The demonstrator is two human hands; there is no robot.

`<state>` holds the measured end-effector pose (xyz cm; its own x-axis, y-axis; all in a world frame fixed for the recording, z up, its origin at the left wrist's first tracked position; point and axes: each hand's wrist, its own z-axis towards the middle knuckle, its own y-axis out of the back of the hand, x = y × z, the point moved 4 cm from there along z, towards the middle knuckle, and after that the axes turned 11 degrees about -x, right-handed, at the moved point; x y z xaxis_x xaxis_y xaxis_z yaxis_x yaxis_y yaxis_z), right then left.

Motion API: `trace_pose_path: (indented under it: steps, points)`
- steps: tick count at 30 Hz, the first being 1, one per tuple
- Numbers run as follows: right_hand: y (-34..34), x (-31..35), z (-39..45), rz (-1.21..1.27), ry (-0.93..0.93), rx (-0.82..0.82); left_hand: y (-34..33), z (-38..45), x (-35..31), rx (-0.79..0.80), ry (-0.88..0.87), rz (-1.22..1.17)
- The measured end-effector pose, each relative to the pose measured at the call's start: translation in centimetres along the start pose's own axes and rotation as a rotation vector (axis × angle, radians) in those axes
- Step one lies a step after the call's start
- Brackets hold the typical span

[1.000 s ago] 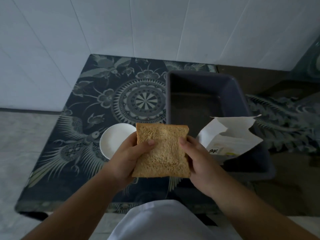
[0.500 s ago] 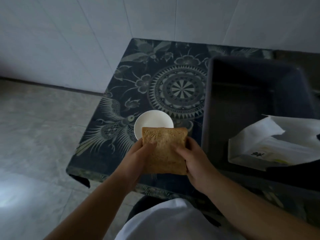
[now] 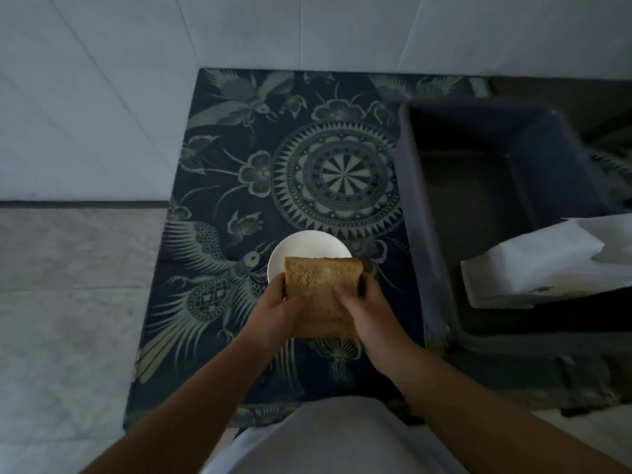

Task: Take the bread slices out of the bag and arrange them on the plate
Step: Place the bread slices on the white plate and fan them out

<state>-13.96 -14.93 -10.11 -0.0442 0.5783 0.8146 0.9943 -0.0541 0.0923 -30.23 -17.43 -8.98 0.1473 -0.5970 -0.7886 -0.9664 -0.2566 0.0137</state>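
Head view, items: brown bread slice (image 3: 319, 289), gripped at its side edges by left hand (image 3: 280, 311) and right hand (image 3: 367, 311), thumbs on top; its far edge overlaps the near part of a white plate (image 3: 307, 246). Plate sits on a dark patterned surface (image 3: 239, 138). Right of it, a dark plastic tub (image 3: 424, 234) holds the white bread bag (image 3: 547, 268), mouth open.

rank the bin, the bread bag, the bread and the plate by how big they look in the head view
1. dark bin
2. white bread bag, cut off at the frame edge
3. bread and white plate: unsure, since the bread sits nearer the camera and hides part of the plate
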Motion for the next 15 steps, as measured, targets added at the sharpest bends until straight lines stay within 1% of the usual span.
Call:
trace_pose_path:
  steps: [6, 10, 15]
  points:
    - [-3.1, -0.6, 2.8, 0.039, -0.001, -0.121, 1.0, 4.6, -0.1, 0.059, -0.025, 0.161]
    - [-3.6, -0.4, 5.0, 0.006, 0.032, -0.118, 0.5, 6.9, -0.3, 0.037, 0.001, 0.198]
    - [-4.1, 0.6, 7.5, 0.011, 0.012, -0.104, -0.5, 9.1, -1.2, -0.005, 0.001, 0.204]
